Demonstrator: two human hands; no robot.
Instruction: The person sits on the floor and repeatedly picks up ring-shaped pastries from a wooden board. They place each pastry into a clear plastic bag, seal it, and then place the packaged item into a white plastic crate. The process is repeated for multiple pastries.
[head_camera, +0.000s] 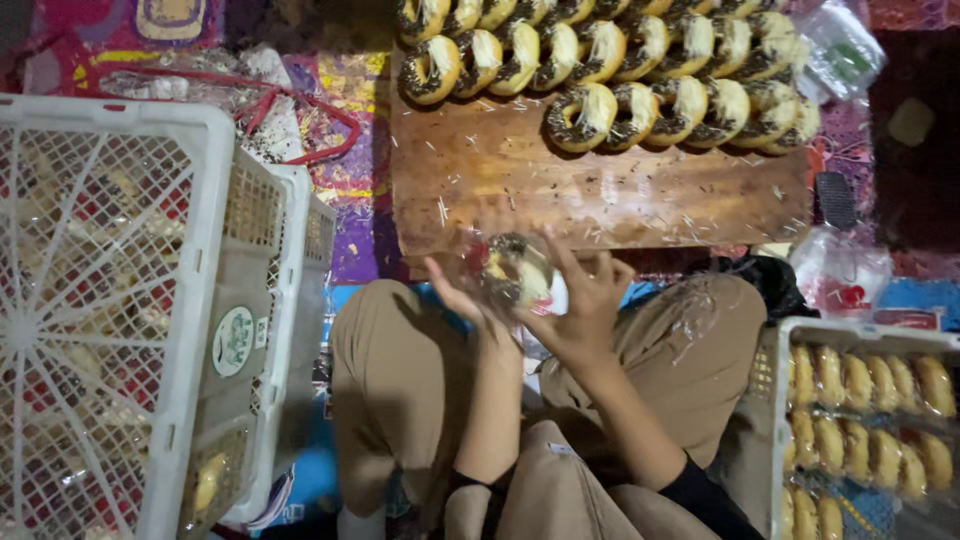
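Both my hands hold one doughnut (515, 270) topped with dark sprinkles and pale shreds, inside a clear plastic bag. My left hand (455, 295) cups it from the left side. My right hand (580, 300) grips it from the right with fingers spread over the plastic. They are just in front of the near edge of a wooden board (600, 195). Several more topped doughnuts (610, 60) lie in rows at the far end of the board. My knees in tan trousers are below my hands.
Stacked white plastic crates (210, 290) stand at the left, with wrapped items inside. A white crate (775, 400) at the lower right holds rows of bagged pastries. Clear plastic bags (840, 265) lie at the right of the board, on a patterned mat.
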